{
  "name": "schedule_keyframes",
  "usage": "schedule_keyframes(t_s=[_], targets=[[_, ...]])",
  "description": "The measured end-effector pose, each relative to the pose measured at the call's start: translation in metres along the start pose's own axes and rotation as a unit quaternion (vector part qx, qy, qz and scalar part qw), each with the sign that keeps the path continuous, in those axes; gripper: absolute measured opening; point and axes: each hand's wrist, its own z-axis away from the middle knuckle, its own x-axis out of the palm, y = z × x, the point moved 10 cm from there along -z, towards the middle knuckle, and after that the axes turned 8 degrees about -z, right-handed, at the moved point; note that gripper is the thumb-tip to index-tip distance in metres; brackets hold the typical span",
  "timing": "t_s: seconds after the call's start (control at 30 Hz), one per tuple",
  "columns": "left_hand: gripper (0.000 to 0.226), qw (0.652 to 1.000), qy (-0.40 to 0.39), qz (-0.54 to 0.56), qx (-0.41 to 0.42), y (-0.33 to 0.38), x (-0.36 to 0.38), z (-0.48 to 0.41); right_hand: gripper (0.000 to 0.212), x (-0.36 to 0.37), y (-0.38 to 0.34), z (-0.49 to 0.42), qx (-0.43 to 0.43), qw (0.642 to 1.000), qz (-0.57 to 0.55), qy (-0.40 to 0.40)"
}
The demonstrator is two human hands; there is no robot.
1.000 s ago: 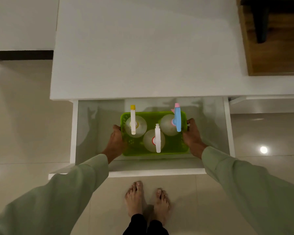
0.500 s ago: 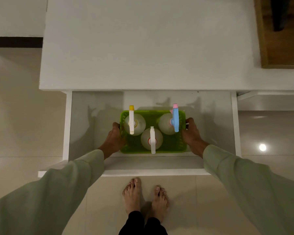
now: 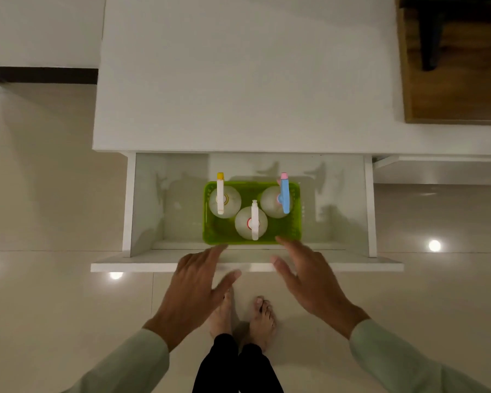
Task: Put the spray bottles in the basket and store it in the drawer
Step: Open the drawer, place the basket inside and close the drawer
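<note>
The green basket [image 3: 252, 239] with three spray bottles [image 3: 251, 222] sits inside the open drawer [image 3: 247, 264], near its front edge. Left hand [image 3: 192, 293] and right hand [image 3: 309, 282] hover above the drawer's front, fingers spread, holding nothing.

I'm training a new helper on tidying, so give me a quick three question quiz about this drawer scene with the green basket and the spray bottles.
1. How many spray bottles stand in the green basket?
2. True or false: the drawer is open.
3. Multiple choice: the left hand and right hand are A) gripping the basket's sides, B) open and holding nothing, C) each lifting a bottle.

Key
1. Three: the yellow-tipped bottle, the white-topped bottle and the blue-topped bottle.
2. True; it is pulled out with the basket resting inside.
3. B; both hands hang over the drawer's front edge, fingers spread, with nothing in them.
</note>
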Motion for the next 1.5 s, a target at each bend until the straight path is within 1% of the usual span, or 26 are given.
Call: schedule_keyframes(t_s=[0.03, 0.07, 0.1, 0.17, 0.23, 0.33, 0.4, 0.47, 0.57, 0.63, 0.67, 0.73, 0.8, 0.93, 1.0, 1.13, 1.2, 1.33, 1.43, 1.5], targets=[[0.062, 0.999, -0.009, -0.033, 0.018, 0.004, 0.004, 0.002, 0.048, 0.01, -0.004, 0.004, -0.036, 0.997, 0.06, -0.038], [0.061, 0.999, -0.013, -0.043, 0.022, 0.003, 0.006, 0.001, 0.046, 0.017, -0.005, 0.005, -0.066, 0.989, 0.117, -0.062], [0.055, 0.999, -0.009, -0.036, 0.02, 0.001, 0.005, -0.003, 0.041, 0.018, -0.005, 0.004, -0.088, 0.982, 0.154, -0.066], [0.038, 0.999, 0.016, -0.02, 0.028, -0.001, 0.0, -0.01, 0.033, 0.017, -0.003, 0.0, -0.109, 0.973, 0.199, -0.048], [0.029, 0.997, 0.035, -0.045, 0.05, 0.001, -0.001, -0.014, 0.026, 0.018, -0.005, -0.002, -0.12, 0.963, 0.239, -0.027], [0.026, 0.993, 0.074, -0.064, 0.061, 0.003, -0.007, -0.019, 0.021, 0.01, -0.011, -0.007, -0.129, 0.96, 0.245, 0.027], [0.027, 0.99, 0.099, -0.07, 0.064, 0.003, -0.013, -0.026, 0.023, 0.003, -0.015, -0.014, -0.136, 0.963, 0.229, 0.047], [0.033, 0.987, 0.127, -0.08, 0.064, 0.003, -0.02, -0.034, 0.033, -0.006, -0.02, -0.024, -0.145, 0.965, 0.211, 0.059], [0.061, 0.974, 0.176, -0.126, 0.065, 0.006, -0.037, -0.05, 0.067, -0.029, -0.033, -0.042, -0.153, 0.959, 0.22, 0.096], [0.081, 0.969, 0.191, -0.143, 0.063, 0.008, -0.052, -0.067, 0.091, -0.045, -0.041, -0.056, -0.156, 0.954, 0.229, 0.116], [0.089, 0.967, 0.193, -0.151, 0.061, 0.008, -0.059, -0.076, 0.099, -0.052, -0.044, -0.063, -0.158, 0.952, 0.232, 0.124], [0.098, 0.964, 0.197, -0.17, 0.059, 0.008, -0.07, -0.092, 0.108, -0.065, -0.049, -0.078, -0.159, 0.947, 0.24, 0.139], [0.102, 0.961, 0.197, -0.183, 0.063, 0.01, -0.08, -0.109, 0.111, -0.075, -0.052, -0.092, -0.156, 0.942, 0.259, 0.146], [0.095, 0.961, 0.199, -0.18, 0.067, 0.011, -0.096, -0.138, 0.101, -0.09, -0.06, -0.12, -0.155, 0.931, 0.293, 0.153], [0.085, 0.958, 0.215, -0.178, 0.068, 0.011, -0.102, -0.145, 0.093, -0.096, -0.065, -0.128, -0.16, 0.925, 0.302, 0.167], [0.056, 0.944, 0.278, -0.17, 0.06, 0.012, -0.118, -0.154, 0.076, -0.107, -0.074, -0.138, -0.171, 0.902, 0.334, 0.213], [0.048, 0.938, 0.295, -0.175, 0.048, 0.012, -0.123, -0.158, 0.07, -0.11, -0.078, -0.141, -0.178, 0.891, 0.345, 0.235], [0.037, 0.928, 0.32, -0.186, 0.034, 0.016, -0.131, -0.163, 0.058, -0.115, -0.08, -0.147, -0.185, 0.884, 0.337, 0.266], [0.035, 0.931, 0.308, -0.195, 0.014, 0.018, -0.13, -0.165, 0.053, -0.112, -0.081, -0.147, -0.176, 0.885, 0.337, 0.27], [0.037, 0.935, 0.297, -0.192, 0.013, 0.022, -0.133, -0.164, 0.055, -0.113, -0.084, -0.148, -0.166, 0.888, 0.335, 0.266]])
